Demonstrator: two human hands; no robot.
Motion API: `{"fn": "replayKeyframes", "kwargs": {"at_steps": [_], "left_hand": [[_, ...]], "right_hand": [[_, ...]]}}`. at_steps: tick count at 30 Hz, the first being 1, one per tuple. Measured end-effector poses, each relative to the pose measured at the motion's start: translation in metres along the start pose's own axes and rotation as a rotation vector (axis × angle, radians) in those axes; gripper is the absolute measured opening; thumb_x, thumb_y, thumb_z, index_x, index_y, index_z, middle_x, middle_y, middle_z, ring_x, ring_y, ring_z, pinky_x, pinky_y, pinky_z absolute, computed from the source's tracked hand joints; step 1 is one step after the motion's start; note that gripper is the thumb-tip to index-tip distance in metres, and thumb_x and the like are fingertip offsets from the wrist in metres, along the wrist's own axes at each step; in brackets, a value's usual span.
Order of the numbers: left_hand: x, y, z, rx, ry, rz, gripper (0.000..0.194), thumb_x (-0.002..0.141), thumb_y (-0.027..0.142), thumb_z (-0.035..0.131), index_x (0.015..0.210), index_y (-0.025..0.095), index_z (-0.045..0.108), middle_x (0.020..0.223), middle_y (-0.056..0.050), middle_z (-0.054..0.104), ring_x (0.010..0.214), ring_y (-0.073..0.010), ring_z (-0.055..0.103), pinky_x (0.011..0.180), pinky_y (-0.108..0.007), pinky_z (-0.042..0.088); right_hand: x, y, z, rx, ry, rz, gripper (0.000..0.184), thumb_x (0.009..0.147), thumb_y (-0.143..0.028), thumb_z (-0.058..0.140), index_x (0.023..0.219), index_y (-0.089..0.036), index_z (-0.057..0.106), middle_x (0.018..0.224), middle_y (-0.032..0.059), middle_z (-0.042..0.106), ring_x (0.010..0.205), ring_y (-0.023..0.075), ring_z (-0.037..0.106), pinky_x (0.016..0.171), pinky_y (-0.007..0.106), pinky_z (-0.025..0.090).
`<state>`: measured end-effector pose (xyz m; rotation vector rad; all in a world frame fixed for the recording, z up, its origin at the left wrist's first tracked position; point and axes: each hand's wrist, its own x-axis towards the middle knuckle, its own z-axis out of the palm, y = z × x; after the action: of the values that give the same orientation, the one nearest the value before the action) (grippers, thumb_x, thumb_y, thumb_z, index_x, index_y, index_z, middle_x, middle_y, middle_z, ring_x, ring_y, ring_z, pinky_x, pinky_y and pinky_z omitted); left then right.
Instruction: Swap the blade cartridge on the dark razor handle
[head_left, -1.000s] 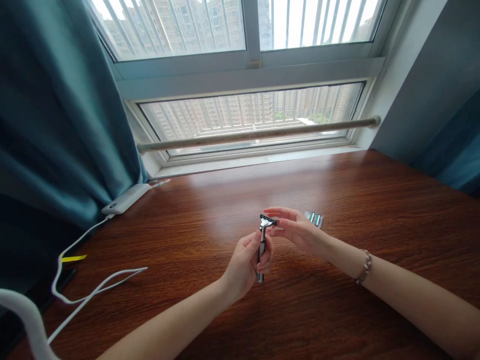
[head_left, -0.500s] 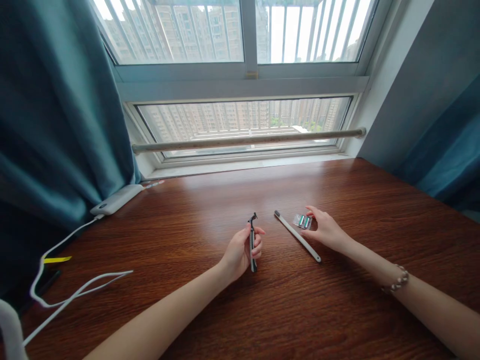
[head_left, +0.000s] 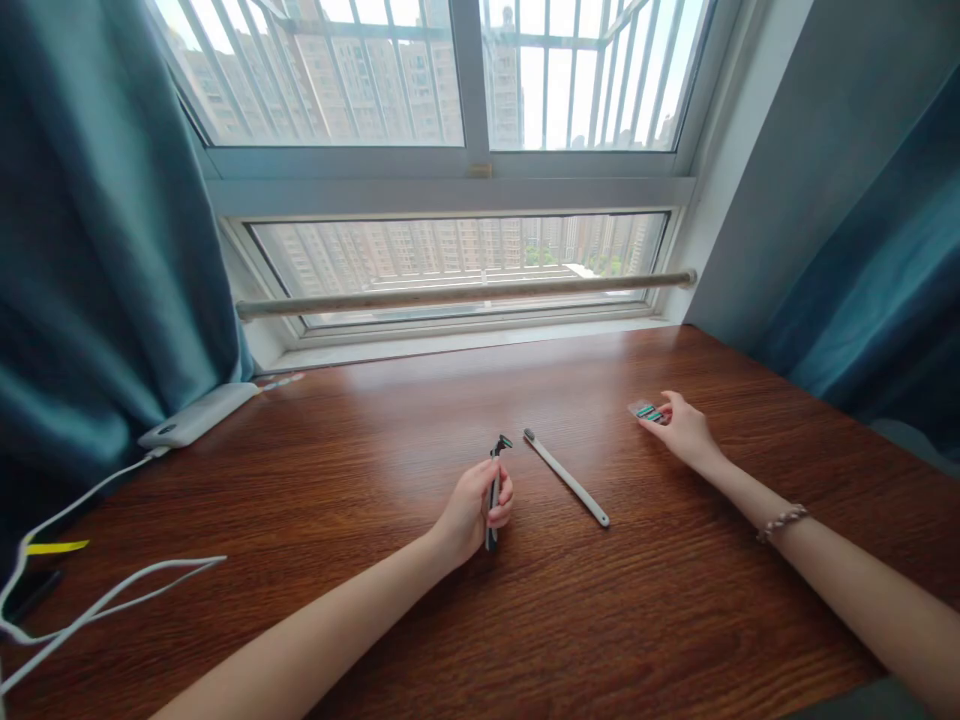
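My left hand (head_left: 472, 510) is wrapped around the handle of a razor (head_left: 493, 505), whose head points up and away from me. To the right of it a toothbrush (head_left: 568, 478) with a white handle and dark bristles lies slanted on the table. Farther right, my right hand (head_left: 684, 430) has its thumb and fingers closed on the near edge of a small clear pack of razor blade cartridges (head_left: 646, 411) with green strips. The pack is at the tabletop; whether it touches the wood I cannot tell.
The brown wooden table (head_left: 375, 620) runs up to a window with a metal rail (head_left: 465, 295). At the left lie a white power bank (head_left: 199, 415), a white cable (head_left: 112, 600) and a yellow strip (head_left: 58, 547). Blue curtains (head_left: 97, 230) hang on both sides.
My right hand has closed on the cartridge pack and shifted it right and away, apart from the toothbrush. The razor in my left hand has turned slightly. The view has swung a little.
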<state>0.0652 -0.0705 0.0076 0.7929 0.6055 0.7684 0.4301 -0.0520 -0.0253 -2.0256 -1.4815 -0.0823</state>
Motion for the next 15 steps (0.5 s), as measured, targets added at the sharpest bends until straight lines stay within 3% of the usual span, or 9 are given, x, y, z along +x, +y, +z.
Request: {"fn": "replayKeyframes", "kwargs": {"at_steps": [8,15], "left_hand": [[0.009,-0.011,0.008,0.031,-0.025,0.015,0.026,0.081,0.042,0.042,0.075,0.016,0.042,0.052,0.003,0.048,0.035,-0.0058,0.037,0.036,-0.018,0.022],[0.006,-0.008,0.002,-0.082,0.015,-0.020,0.023,0.082,0.037,0.040,0.075,0.015,0.044,0.051,0.002,0.046,0.037,-0.0059,0.036,0.038,-0.018,0.023]], "right_hand": [[0.027,0.094,-0.034,-0.124,0.097,0.215,0.071,0.061,-0.041,0.064,0.117,-0.004,0.041,0.083,0.0140,0.065,0.082,0.0294,0.060,0.071,0.035,0.041],[0.033,0.137,-0.050,-0.110,0.111,0.274,0.078,0.054,-0.043,0.068,0.117,-0.006,0.040,0.083,0.0160,0.065,0.087,0.0346,0.058,0.072,0.040,0.039]]}}
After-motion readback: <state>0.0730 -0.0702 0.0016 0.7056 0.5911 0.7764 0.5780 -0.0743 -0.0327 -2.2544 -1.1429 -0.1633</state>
